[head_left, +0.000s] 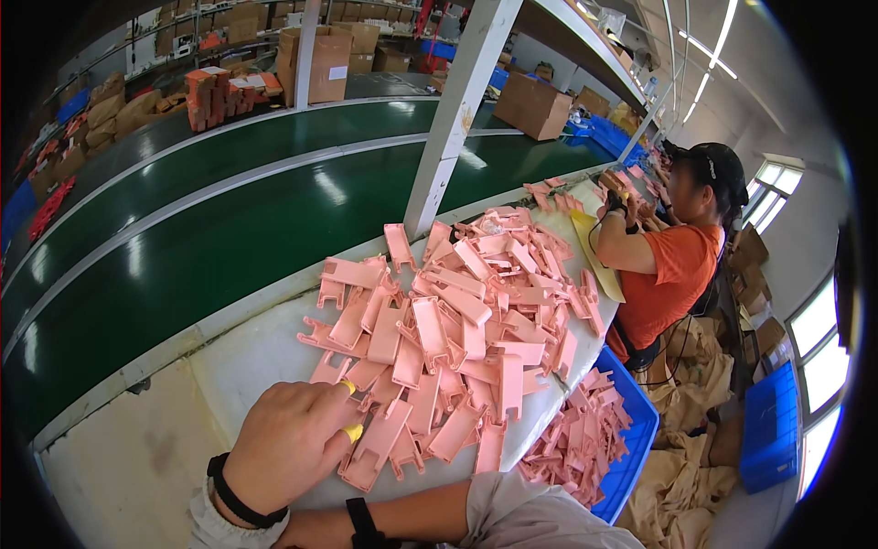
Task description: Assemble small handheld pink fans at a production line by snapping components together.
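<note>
My left hand reaches over the near left edge of a heap of pink plastic housings. Yellow covers sit on its thumb and one fingertip, which are apart with nothing seen held between them. Close to the thumb lies a long pink housing. My right forearm crosses leftward along the lower edge, with a black strap at the wrist. Only a bit of my right hand shows, by the left wrist; its fingers are hidden. The heap rests on a pale worktop.
A blue bin of pink parts stands right of the worktop. Beyond the heap, a white post rises beside a green conveyor belt. A co-worker in orange works at the far right, near a yellow sheet.
</note>
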Demonstrator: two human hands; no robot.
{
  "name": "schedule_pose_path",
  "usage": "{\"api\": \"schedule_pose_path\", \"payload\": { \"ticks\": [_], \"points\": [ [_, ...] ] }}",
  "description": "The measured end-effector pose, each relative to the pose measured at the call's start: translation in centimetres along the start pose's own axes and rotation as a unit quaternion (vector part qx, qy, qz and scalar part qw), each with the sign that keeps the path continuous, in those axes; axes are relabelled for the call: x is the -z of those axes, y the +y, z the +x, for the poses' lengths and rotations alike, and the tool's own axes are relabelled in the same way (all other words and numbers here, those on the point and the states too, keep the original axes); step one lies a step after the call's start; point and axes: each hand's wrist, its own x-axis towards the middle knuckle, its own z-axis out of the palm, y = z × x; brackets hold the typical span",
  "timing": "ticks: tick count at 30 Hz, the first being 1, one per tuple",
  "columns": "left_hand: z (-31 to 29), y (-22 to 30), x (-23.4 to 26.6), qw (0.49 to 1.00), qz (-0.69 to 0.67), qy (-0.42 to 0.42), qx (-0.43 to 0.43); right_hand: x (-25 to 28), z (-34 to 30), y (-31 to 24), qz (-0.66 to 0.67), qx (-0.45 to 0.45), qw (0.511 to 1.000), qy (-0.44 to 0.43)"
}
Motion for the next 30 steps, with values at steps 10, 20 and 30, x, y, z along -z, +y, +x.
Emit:
{"api": "schedule_pose_path", "payload": {
  "ticks": [10, 20, 30],
  "points": [
    [-0.04, 0.0, -0.16, 1.0, 0.01, 0.003, -0.006, -0.13, -0.08, 0.05, 0.015, -0.013, 1.0, 0.001],
    [-0.11, 0.02, -0.41, 1.0, 0.013, 0.004, 0.003, -0.09, -0.02, -0.21, 0.011, 0.013, 1.0, 0.021],
    [-0.08, 0.11, -0.38, 1.0, 0.015, 0.004, -0.004, 0.19, -0.02, -0.56, -0.002, -0.007, 1.0, -0.001]
  ]
}}
